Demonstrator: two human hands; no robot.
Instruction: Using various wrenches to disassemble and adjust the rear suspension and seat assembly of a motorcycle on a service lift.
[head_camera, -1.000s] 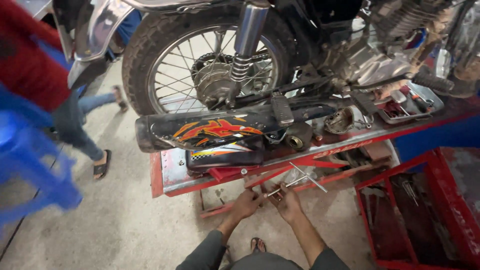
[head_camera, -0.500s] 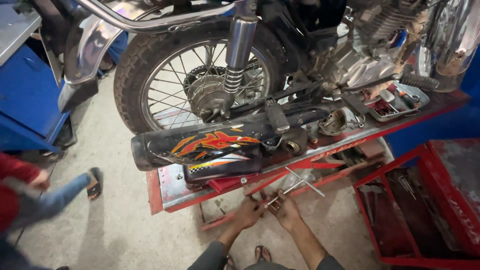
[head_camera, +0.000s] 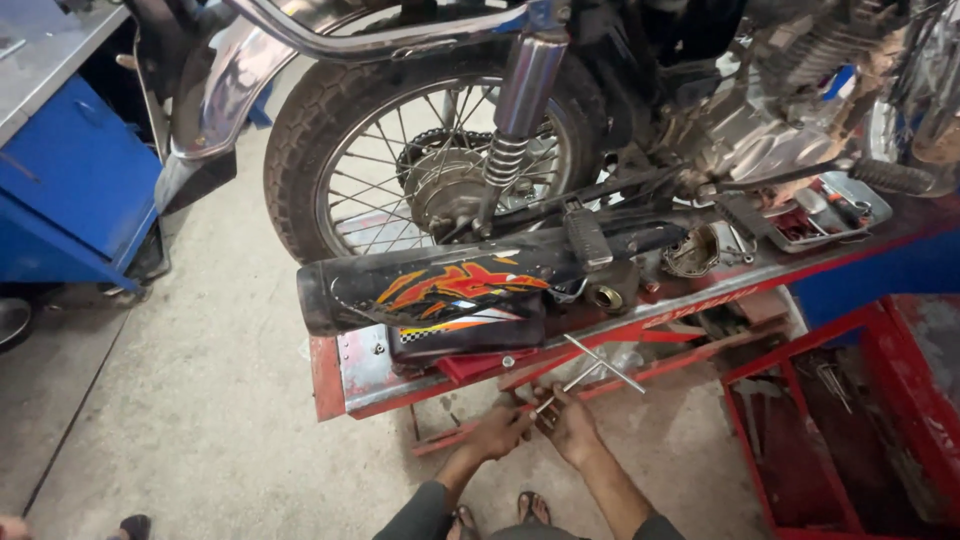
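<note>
A grey concrete floor (head_camera: 200, 400) spreads across the workshop, scuffed and dusty, with a dark seam running diagonally near its lower left corner. A blue metal cabinet (head_camera: 70, 190) stands on the left, topped by a grey worktop (head_camera: 50, 60) (its paint looks worn at the edges). On the right sits a red steel rack (head_camera: 880, 420) with dark shelves. The light is soft and even, without hard shadows.

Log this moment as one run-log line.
left hand: on T-handle wrench shaft | right hand: gripping same wrench | location: low, under red lift table edge | above: motorcycle exhaust, rear wheel
</note>
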